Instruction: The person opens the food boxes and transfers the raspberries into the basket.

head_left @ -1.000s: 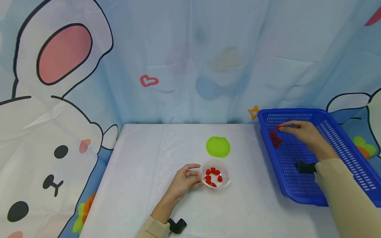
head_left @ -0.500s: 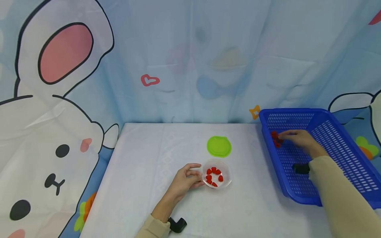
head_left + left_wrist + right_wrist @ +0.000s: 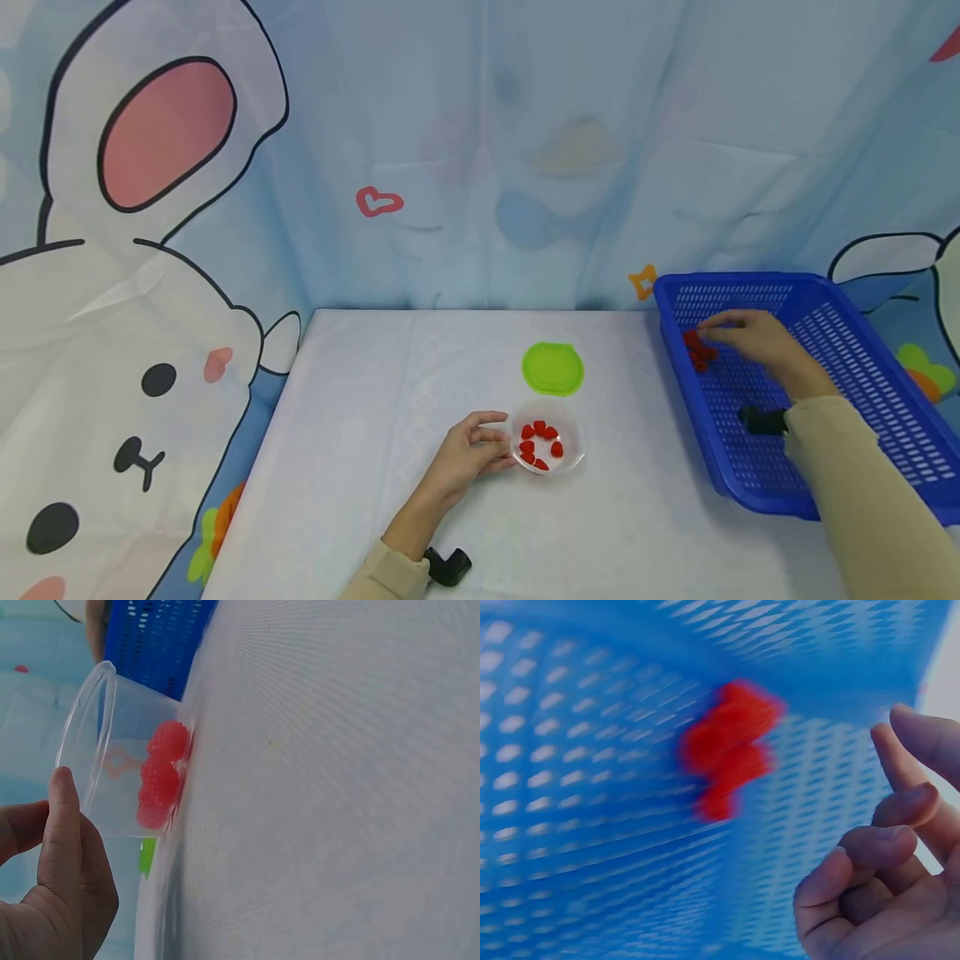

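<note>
A small clear plastic cup stands on the white tabletop with several red raspberries at its bottom. My left hand holds the cup's left side, its fingertips at the rim; the left wrist view shows the raspberries through the wall. My right hand is over the blue basket, fingertips just above a little heap of red raspberries in its far left corner. In the right wrist view, thumb and index finger are close together with nothing seen between them, apart from the blurred raspberries.
A bright green lid lies on the table behind the cup. The high-sided basket stands at the right of the table. A printed cloth hangs behind the table's back edge. A black wrist camera sits beside the left sleeve.
My right hand has lowered a raspberry that it pinched toward the heap in the basket, and its fingertips have risen slightly since. The left hand and the cup stay in place.
</note>
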Demonstrator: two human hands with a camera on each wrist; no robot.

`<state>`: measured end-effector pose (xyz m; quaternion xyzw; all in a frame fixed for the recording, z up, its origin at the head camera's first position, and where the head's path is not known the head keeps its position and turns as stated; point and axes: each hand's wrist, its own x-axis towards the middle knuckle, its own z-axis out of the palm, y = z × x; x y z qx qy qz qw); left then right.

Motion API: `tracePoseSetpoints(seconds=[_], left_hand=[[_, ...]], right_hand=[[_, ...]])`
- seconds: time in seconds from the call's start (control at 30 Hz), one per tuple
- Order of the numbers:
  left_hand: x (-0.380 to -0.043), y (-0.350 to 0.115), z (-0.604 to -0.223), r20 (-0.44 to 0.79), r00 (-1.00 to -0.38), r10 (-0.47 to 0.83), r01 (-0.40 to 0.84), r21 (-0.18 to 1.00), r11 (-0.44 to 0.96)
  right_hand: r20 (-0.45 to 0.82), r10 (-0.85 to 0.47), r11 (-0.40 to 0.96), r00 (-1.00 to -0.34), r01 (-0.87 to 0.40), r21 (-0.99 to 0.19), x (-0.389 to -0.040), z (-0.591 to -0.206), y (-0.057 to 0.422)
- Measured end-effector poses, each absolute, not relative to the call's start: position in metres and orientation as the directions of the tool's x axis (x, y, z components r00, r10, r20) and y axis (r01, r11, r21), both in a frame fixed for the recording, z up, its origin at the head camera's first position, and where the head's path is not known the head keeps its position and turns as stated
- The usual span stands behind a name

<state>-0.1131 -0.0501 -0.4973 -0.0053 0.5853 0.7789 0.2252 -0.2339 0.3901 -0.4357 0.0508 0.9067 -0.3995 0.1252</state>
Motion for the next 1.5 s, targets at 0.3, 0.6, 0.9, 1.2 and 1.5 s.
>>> tracePoseSetpoints(seconds=[0.3, 0.6, 0.9, 1.2, 1.5], left_hand=[[-0.113, -0.05, -0.499, -0.276, -0.898, 0.342, -0.36, 0.908, -0.214], [-0.113, -0.05, -0.499, -0.273, -0.895, 0.353, -0.364, 0.905, -0.222], [-0.113, -0.05, -0.499, -0.261, -0.899, 0.352, -0.352, 0.908, -0.227], [-0.112, -0.05, -0.5, -0.267, -0.9, 0.344, -0.356, 0.906, -0.228], [-0.113, -0.049, -0.501, -0.265, -0.901, 0.345, -0.357, 0.904, -0.237]], right_hand=[[-0.162, -0.118, 0.694, -0.98, 0.035, -0.719, -0.195, -0.373, 0.33], [-0.011, -0.203, 0.632, -0.979, -0.122, -0.765, -0.167, -0.367, 0.273], [0.046, -0.347, 0.476, -0.937, -0.218, -0.852, -0.159, -0.398, 0.227], [-0.017, -0.397, 0.477, -0.918, -0.19, -0.858, -0.156, -0.443, 0.202], [0.008, -0.572, 0.386, -0.82, -0.278, -0.88, -0.162, -0.478, 0.194]])
